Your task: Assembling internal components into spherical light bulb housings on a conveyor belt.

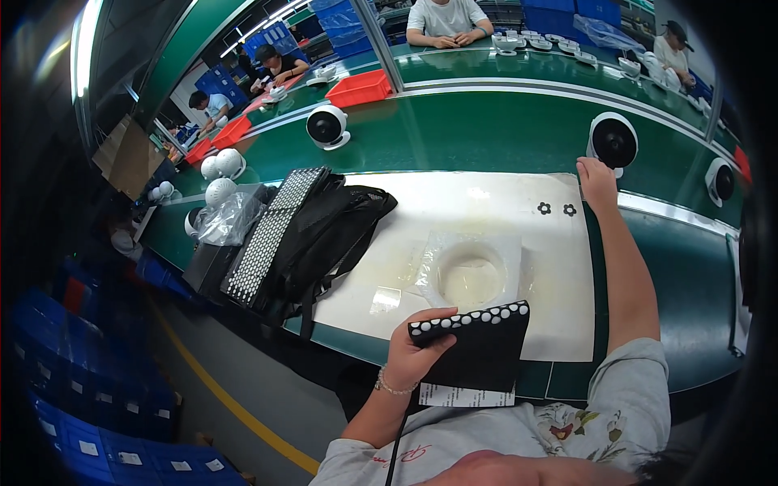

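Note:
My left hand [415, 350] grips a black flat sheet [478, 348] near my body; a row of small white round pads runs along its top edge and a white label hangs below it. My right hand [597, 180] is stretched out to the far edge of the white mat [486, 202], just below a white round device with a black face [613, 141] on the green conveyor; whether it touches the device I cannot tell. On the mat lie a clear plastic bag over a round hollow [470, 271] and two small black flower-shaped pieces [556, 209].
A black mesh bag [324, 235] and a black tray of white dots [267, 235] lie at the left. More white round devices [327, 126] ride the green belt [486, 130]. Red bins [359, 87] and other seated people are beyond. Blue crates [81, 421] stand on the floor.

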Demonstrator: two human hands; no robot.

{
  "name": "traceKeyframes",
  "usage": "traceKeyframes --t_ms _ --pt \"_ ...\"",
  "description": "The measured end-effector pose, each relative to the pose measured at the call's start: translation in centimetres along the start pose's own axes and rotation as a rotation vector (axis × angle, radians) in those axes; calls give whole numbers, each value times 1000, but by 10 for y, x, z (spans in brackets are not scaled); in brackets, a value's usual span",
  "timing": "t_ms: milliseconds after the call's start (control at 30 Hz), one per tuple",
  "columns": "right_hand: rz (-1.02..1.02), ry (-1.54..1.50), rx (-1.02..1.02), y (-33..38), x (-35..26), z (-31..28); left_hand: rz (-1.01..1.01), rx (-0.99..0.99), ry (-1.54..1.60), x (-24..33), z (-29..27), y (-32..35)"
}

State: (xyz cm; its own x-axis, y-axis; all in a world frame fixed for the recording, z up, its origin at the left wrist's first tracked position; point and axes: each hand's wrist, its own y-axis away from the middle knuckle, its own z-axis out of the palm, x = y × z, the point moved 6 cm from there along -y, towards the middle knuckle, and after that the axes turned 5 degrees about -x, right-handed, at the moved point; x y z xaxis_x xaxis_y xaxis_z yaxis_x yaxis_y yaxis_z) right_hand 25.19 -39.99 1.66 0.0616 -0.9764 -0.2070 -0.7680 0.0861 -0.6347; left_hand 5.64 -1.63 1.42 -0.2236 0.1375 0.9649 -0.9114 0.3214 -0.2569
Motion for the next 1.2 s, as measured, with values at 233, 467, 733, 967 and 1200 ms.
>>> traceKeyframes --t_ms 233,467,733,967,1200 --pt "-43 -185 45 3 3 -5 -31 -4 81 -4 0 3" --pt "-15 -225 12 3 0 -6 -31 17 95 -9 -2 5" --pt "9 -247 6 4 4 -5 -21 14 76 -8 -2 4" --pt "4 -242 17 5 3 -5 -32 21 99 -8 -2 5" --pt "3 -240 -3 5 4 -3 -40 21 79 -7 -2 5"
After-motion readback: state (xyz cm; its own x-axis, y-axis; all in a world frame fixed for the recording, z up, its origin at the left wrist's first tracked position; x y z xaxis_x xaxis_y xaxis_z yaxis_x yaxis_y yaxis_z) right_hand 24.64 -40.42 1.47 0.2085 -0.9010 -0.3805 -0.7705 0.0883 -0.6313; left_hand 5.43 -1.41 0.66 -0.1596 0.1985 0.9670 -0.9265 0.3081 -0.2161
